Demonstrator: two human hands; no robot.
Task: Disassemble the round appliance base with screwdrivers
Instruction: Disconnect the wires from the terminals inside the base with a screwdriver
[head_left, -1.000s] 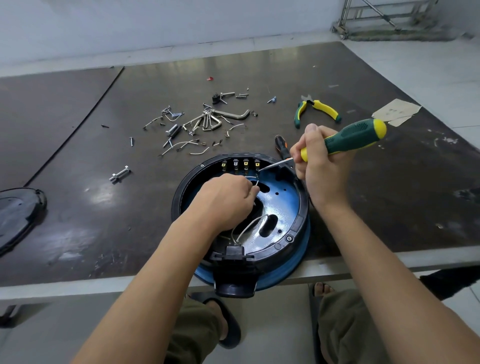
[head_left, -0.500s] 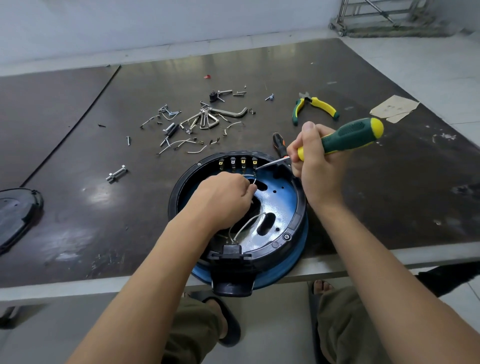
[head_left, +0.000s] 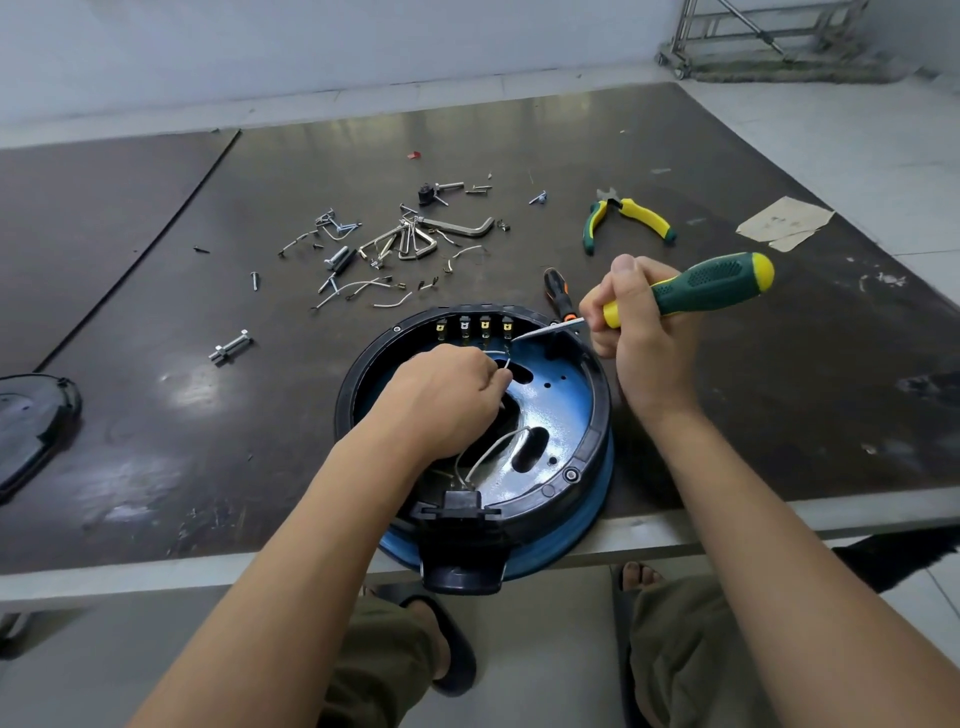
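Observation:
The round appliance base (head_left: 582, 447), black-rimmed with a blue inside, lies open side up at the table's near edge. A row of brass terminals (head_left: 474, 328) lines its far inner wall. My left hand (head_left: 441, 395) is inside the base and pinches a thin white wire (head_left: 505, 365) that runs up to the rightmost terminal. My right hand (head_left: 639, 332) grips a green and yellow screwdriver (head_left: 701, 286), whose tip touches that same terminal. A second, orange and black screwdriver (head_left: 557, 291) lies just behind the base.
Loose screws, bolts, hex keys and wire bits (head_left: 395, 244) are scattered behind the base. Green and yellow pliers (head_left: 628, 218) lie at the back right, a paper scrap (head_left: 784, 223) beyond them. A black cover (head_left: 31, 426) sits at the left edge, a bolt (head_left: 231, 347) nearby.
Both hands have stayed at the rightmost terminal; the screwdriver tip and the pinched wire have barely shifted. The camera has tilted slightly.

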